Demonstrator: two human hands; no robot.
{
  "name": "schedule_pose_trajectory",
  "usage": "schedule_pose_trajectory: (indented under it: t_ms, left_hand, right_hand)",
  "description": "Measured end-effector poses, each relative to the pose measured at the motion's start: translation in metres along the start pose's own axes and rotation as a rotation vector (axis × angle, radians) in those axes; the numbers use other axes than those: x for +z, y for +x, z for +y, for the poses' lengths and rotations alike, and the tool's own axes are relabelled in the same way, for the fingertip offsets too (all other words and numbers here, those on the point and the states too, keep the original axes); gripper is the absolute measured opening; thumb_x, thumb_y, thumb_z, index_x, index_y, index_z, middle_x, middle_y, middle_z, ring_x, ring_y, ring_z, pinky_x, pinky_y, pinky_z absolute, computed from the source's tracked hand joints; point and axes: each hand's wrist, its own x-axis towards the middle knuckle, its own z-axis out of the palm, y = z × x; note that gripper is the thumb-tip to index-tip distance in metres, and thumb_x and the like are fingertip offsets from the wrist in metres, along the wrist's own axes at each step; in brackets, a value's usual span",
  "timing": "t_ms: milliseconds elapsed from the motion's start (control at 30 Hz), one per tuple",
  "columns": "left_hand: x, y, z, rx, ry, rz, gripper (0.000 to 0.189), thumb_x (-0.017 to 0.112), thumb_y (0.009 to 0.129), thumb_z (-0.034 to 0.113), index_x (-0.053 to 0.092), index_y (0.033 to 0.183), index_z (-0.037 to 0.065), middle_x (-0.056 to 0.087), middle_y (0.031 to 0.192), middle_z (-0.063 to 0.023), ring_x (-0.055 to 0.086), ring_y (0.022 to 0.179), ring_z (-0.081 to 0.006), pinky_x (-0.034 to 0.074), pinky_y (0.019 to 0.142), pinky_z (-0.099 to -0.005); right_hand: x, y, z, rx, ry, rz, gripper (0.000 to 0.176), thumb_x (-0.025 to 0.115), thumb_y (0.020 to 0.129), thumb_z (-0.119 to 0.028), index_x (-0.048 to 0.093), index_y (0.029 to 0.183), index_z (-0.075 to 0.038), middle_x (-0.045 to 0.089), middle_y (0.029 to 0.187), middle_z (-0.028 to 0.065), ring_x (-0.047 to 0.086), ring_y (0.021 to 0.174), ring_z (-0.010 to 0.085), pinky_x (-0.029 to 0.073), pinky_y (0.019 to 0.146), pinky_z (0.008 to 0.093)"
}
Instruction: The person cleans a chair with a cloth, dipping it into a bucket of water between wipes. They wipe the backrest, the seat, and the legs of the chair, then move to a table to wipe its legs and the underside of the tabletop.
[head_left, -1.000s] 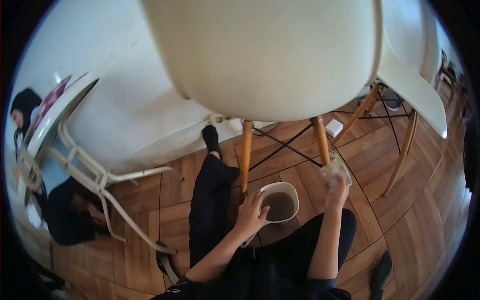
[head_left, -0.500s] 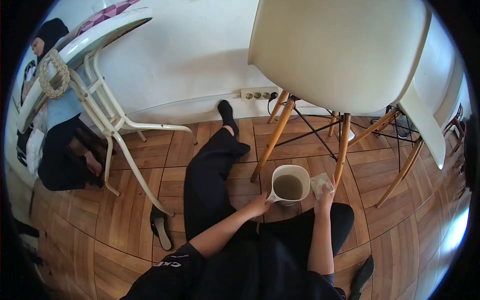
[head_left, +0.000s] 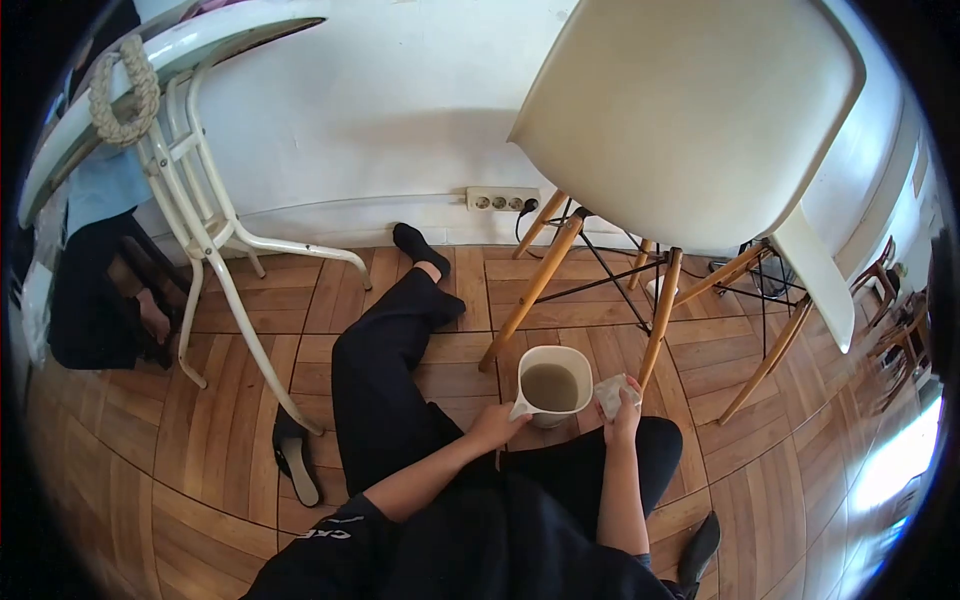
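My left hand (head_left: pixel 497 427) is closed around the handle of a white plastic pitcher (head_left: pixel 580 404), between my legs. Murky greyish-brown liquid (head_left: pixel 549 387) partly fills it, its surface well below the rim. Just right of the pitcher, my right hand (head_left: pixel 624 420) pinches a crumpled whitish cloth (head_left: pixel 612 394). The cloth is close beside the pitcher's rim, and some reddish colour shows at its upper edge.
A cream chair (head_left: pixel 690 120) with wooden legs stands ahead to the right. A white-framed table (head_left: pixel 215 240) is at left, with a seated person (head_left: pixel 95 300) beyond it. Power sockets (head_left: pixel 502 199) line the wall. Slip-on shoes (head_left: pixel 296 462) lie on the wooden floor (head_left: pixel 230 410).
The camera view has turned a little, shifting most of the scene leftward. Both hands keep hold of the pitcher and cloth, whose positions beside each other stay much the same.
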Motion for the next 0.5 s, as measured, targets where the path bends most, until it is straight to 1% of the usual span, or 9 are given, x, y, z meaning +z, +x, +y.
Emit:
schedule_pose_trajectory:
  t_ms: [67,133,233,267,333,400,433,467,500]
  left_hand:
    - [-0.013,-0.01,0.009,0.024,0.026,-0.004,0.042,0.054,0.088,0.04,0.06,0.098,0.0,0.064,0.085,-0.0223,0.062,0.082,-0.0375,0.047,0.071,-0.0427]
    - [-0.028,-0.022,0.022,-0.004,0.067,-0.063,0.042,0.054,0.088,0.039,0.06,0.098,-0.001,0.064,0.084,-0.0224,0.062,0.081,-0.0364,0.047,0.071,-0.0423]
    - [-0.042,-0.039,0.03,0.011,0.123,-0.054,0.042,0.054,0.088,0.039,0.061,0.096,-0.002,0.063,0.082,-0.0229,0.063,0.08,-0.0352,0.047,0.07,-0.0406]
    - [-0.048,-0.046,0.034,0.017,0.13,-0.054,0.042,0.054,0.088,0.039,0.061,0.096,-0.002,0.063,0.082,-0.0229,0.063,0.08,-0.0352,0.047,0.07,-0.0406]
    - [-0.06,-0.059,0.044,0.04,0.083,-0.032,0.047,0.054,0.086,0.043,0.061,0.094,-0.003,0.063,0.08,-0.0242,0.061,0.078,-0.04,0.047,0.07,-0.045]
    - [-0.073,-0.068,0.055,0.036,0.1,-0.028,0.048,0.054,0.086,0.044,0.061,0.093,-0.003,0.063,0.078,-0.0243,0.061,0.076,-0.0396,0.047,0.069,-0.0445]
    - [-0.078,-0.073,0.06,0.018,0.108,-0.022,0.048,0.054,0.087,0.044,0.061,0.092,-0.003,0.062,0.077,-0.0245,0.062,0.075,-0.0392,0.047,0.068,-0.0439]
    - [-0.083,-0.077,0.063,0.02,0.11,-0.023,0.048,0.054,0.087,0.044,0.061,0.092,-0.003,0.062,0.077,-0.0245,0.062,0.075,-0.0392,0.047,0.068,-0.0439]
    - [-0.088,-0.079,0.065,0.05,0.112,-0.002,0.045,0.055,0.087,0.041,0.061,0.093,-0.003,0.062,0.073,-0.0213,0.062,0.07,-0.0322,0.046,0.065,-0.04]
  right_hand:
    - [-0.001,-0.003,-0.001,0.001,0.002,-0.008,0.028,0.043,0.09,-0.012,0.048,0.116,-0.023,0.051,0.115,0.0029,0.054,0.098,0.0233,0.05,0.067,0.0384]
    - [-0.001,-0.006,-0.002,0.0,0.015,-0.016,0.03,0.043,0.089,-0.012,0.047,0.116,-0.023,0.051,0.114,0.0027,0.054,0.097,0.0219,0.05,0.067,0.0382]
    - [-0.001,-0.014,-0.004,-0.062,0.03,-0.016,0.029,0.043,0.091,-0.014,0.048,0.118,-0.024,0.052,0.114,0.0025,0.055,0.094,0.0223,0.049,0.067,0.0374]
    - [-0.002,-0.018,-0.005,-0.108,0.029,-0.041,0.029,0.043,0.091,-0.015,0.048,0.118,-0.023,0.052,0.112,0.0026,0.056,0.092,0.0214,0.049,0.065,0.0361]
    - [-0.006,-0.031,-0.006,-0.16,0.037,-0.061,0.028,0.043,0.092,-0.015,0.047,0.118,-0.022,0.052,0.111,0.0028,0.056,0.09,0.0205,0.049,0.063,0.0347]
    - [-0.007,-0.044,-0.01,-0.19,-0.02,-0.087,0.026,0.044,0.093,-0.019,0.046,0.119,-0.019,0.05,0.113,0.0039,0.056,0.093,0.0205,0.05,0.063,0.0315]
    - [-0.005,-0.052,-0.014,-0.195,-0.019,-0.085,0.026,0.044,0.093,-0.019,0.046,0.119,-0.019,0.05,0.113,0.0039,0.056,0.093,0.0205,0.05,0.063,0.0315]
    - [-0.002,-0.061,-0.018,-0.19,0.004,-0.082,0.026,0.044,0.094,-0.021,0.045,0.119,-0.017,0.051,0.109,0.0042,0.057,0.089,0.0196,0.05,0.06,0.0306]
    - [0.001,-0.068,-0.023,-0.184,0.026,-0.081,0.026,0.044,0.094,-0.023,0.045,0.119,-0.016,0.052,0.105,0.0044,0.057,0.085,0.0186,0.05,0.056,0.0298]
